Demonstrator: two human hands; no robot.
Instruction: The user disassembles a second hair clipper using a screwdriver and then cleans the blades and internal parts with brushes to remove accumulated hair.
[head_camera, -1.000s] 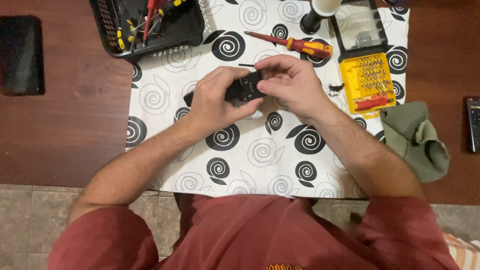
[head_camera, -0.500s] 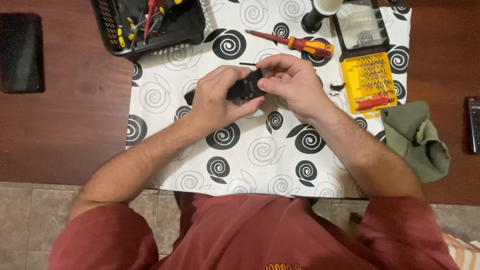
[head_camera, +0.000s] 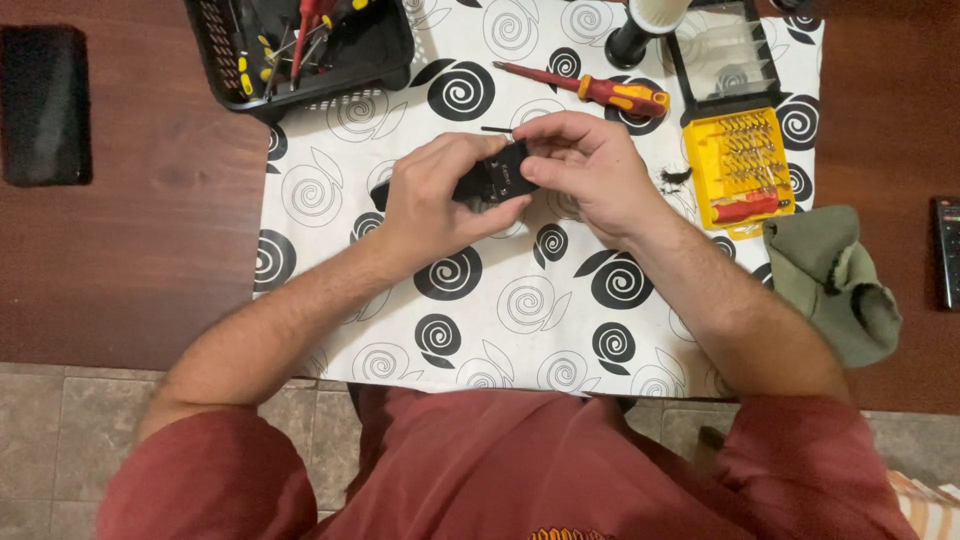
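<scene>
— Black plastic, by the look of it: the small black device (head_camera: 500, 180) sits above the middle of the spiral-patterned cloth (head_camera: 500, 310), held between both hands. How would you expect it to handle?

— Light and stiff, I'd judge. A hard shell that won't give under the fingers, smooth enough to slip if pinched only at the ends. The thin dark bit sticking out near its 11 o'clock corner looks like the delicate part, so the grip belongs on the long sides of the body.

— And that is how it is taken?

— Close to it. The left hand (head_camera: 435, 200) wraps the device from its 8 o'clock side, fingers curled narrow around the body, thumb underneath. The right hand (head_camera: 590, 170) comes in from 4 o'clock, fingertips closed on the upper end, knuckles arched over it.

— The arms?

— Both forearms run up from 6 o'clock and converge, wrists bent slightly inward, the device lifted just off the cloth or barely touching; I cannot tell which.

— What lies around?

— A red and yellow screwdriver (head_camera: 590, 90) at 12 o'clock, a yellow bit case (head_camera: 740, 165) at 3, a black tool basket (head_camera: 300, 50) at 10, a green rag (head_camera: 830, 280) towards 4.
</scene>
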